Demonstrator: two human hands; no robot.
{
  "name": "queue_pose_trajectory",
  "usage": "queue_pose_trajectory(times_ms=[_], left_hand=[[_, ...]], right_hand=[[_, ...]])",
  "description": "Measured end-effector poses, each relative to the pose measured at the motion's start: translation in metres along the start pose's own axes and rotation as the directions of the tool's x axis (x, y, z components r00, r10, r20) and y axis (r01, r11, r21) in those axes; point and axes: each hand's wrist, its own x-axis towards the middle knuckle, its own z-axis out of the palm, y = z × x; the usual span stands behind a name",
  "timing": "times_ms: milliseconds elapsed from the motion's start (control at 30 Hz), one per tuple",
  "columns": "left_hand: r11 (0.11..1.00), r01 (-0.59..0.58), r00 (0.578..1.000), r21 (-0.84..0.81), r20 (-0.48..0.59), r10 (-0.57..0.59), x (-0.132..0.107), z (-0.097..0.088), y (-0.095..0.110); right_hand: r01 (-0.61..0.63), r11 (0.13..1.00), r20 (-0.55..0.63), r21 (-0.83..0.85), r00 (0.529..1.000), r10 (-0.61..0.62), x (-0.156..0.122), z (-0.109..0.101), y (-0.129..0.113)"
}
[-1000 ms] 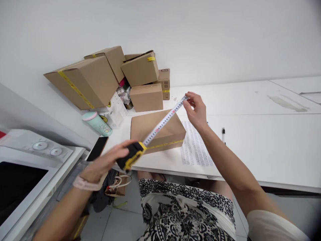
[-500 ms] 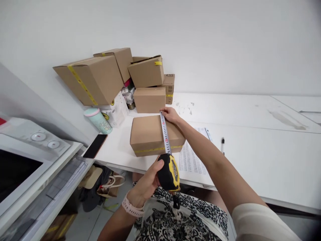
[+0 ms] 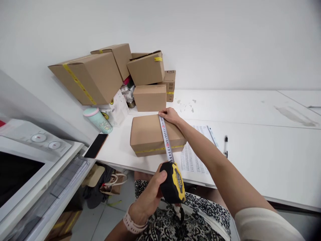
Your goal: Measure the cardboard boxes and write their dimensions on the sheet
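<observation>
White and long, the desk (image 3: 258, 160) meets a pale wall (image 3: 225, 43) and carries a cardboard box (image 3: 146, 130). The left hand (image 3: 149, 197) wraps its fingers round a tape measure (image 3: 172, 184) before it; the right hand's (image 3: 171, 115) fingers pinch the blade (image 3: 165, 137) at the far edge.

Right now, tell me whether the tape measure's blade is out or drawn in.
Out: the blade runs from the black-and-yellow case in the left hand across the front box to the right hand.
</observation>
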Motion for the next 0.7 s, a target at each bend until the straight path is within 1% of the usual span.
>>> queue_pose_trajectory(times_ms=[100,200,367,567,700], left_hand=[[1.0,-0.015,1.0,-0.011,-0.008,0.015,-0.001,0.0,-0.002],[1.0,0.0,1.0,-0.005,-0.013,0.0,-0.001,0.001,-0.001],[1.0,0.009,1.0,-0.003,-0.019,-0.009,-0.001,0.001,-0.001],[0.999,0.02,1.0,-0.028,-0.024,-0.02,-0.002,-0.001,-0.003],[0.998,-0.024,0.999,-0.065,-0.029,0.022,-0.005,-0.001,-0.005]], right_hand=[[-0.003,0.999,0.007,-0.041,1.0,0.004,-0.002,-0.002,-0.005],[-0.005,0.997,0.015,-0.079,1.0,0.006,-0.005,-0.004,-0.011],[-0.031,0.995,0.031,-0.093,0.999,0.034,-0.007,-0.008,-0.016],[-0.024,0.995,0.033,-0.097,0.999,0.028,-0.008,-0.008,-0.017],[-0.012,0.991,0.022,-0.132,1.0,0.015,-0.009,-0.007,-0.017]])
